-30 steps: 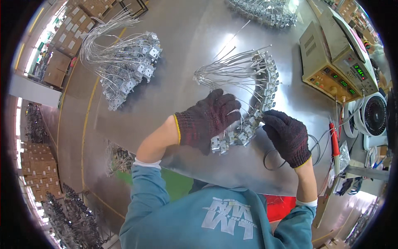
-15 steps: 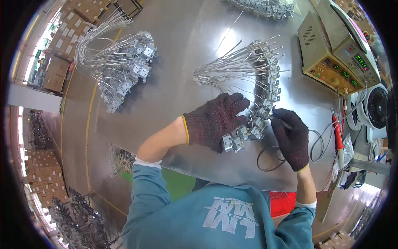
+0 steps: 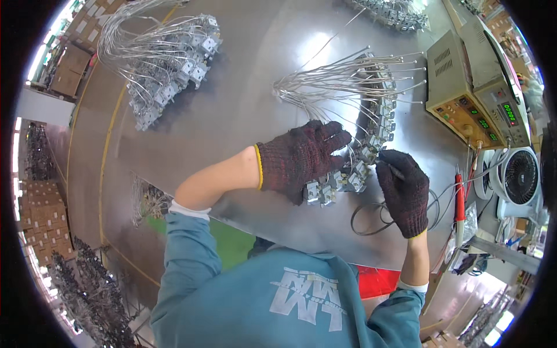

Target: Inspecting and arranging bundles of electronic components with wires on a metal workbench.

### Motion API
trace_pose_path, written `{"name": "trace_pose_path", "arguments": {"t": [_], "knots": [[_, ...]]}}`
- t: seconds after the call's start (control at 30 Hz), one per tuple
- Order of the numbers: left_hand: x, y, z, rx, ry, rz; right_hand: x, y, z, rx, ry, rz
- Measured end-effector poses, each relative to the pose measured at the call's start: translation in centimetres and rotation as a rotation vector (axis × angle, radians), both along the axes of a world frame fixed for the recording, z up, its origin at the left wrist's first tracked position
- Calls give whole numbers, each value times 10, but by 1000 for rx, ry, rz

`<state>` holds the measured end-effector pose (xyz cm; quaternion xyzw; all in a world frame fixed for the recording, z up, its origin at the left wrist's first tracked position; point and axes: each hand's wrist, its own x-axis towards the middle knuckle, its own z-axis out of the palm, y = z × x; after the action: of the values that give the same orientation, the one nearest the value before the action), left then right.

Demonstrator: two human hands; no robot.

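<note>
A curved row of small silvery metal parts (image 3: 384, 116) lies on the metal tabletop (image 3: 249, 69), with a bundle of thin pale wires (image 3: 325, 81) fanned across it. My left hand (image 3: 301, 153), in a dark knitted glove with a yellow cuff, rests over the near end of the row. Its thumb and fingers are apart, reaching to the parts. Close against the right side of the row is my gloved right hand (image 3: 404, 191), fingers pinched together. A slim dark thing shows partly between them, too hidden to name. A dark cable (image 3: 362, 223) loops beside this hand.
Two stacked bench meters (image 3: 470, 110) with green displays stand at the right. A red probe (image 3: 459, 200) and a fan (image 3: 519, 177) are near them. Another pile of wired metal parts (image 3: 174, 75) lies at the left, and a further row (image 3: 400, 17) at the far edge.
The whole view has shifted slightly. Digits on the upper meter display have changed. Both hands keep nearly the same places at the row.
</note>
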<state>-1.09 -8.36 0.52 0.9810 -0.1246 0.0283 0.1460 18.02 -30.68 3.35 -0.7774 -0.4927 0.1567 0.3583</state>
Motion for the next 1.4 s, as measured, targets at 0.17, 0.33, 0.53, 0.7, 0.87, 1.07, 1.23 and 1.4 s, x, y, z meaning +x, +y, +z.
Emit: {"name": "trace_pose_path", "arguments": {"t": [0.17,0.33,0.53,0.7,0.87,1.07,1.23,1.4], "knots": [[1,-1,2,67,17,11,4,6,9,-24,-113,83],[3,-2,1,113,51,25,6,8,16,-29,-250,197],[4,-8,0,135,62,54,-9,-4,17,-52,115,-38],[2,-10,1,158,73,61,-13,-19,4,-48,31,1],[3,-7,-2,116,51,55,-10,-11,13,-70,-304,211],[9,-8,5,202,84,58,-12,-9,18,-81,-301,195],[9,-8,8,200,98,63,-12,-28,17,-34,11,98],[13,-9,4,214,85,45,-19,-25,11,-20,-169,145]]}}
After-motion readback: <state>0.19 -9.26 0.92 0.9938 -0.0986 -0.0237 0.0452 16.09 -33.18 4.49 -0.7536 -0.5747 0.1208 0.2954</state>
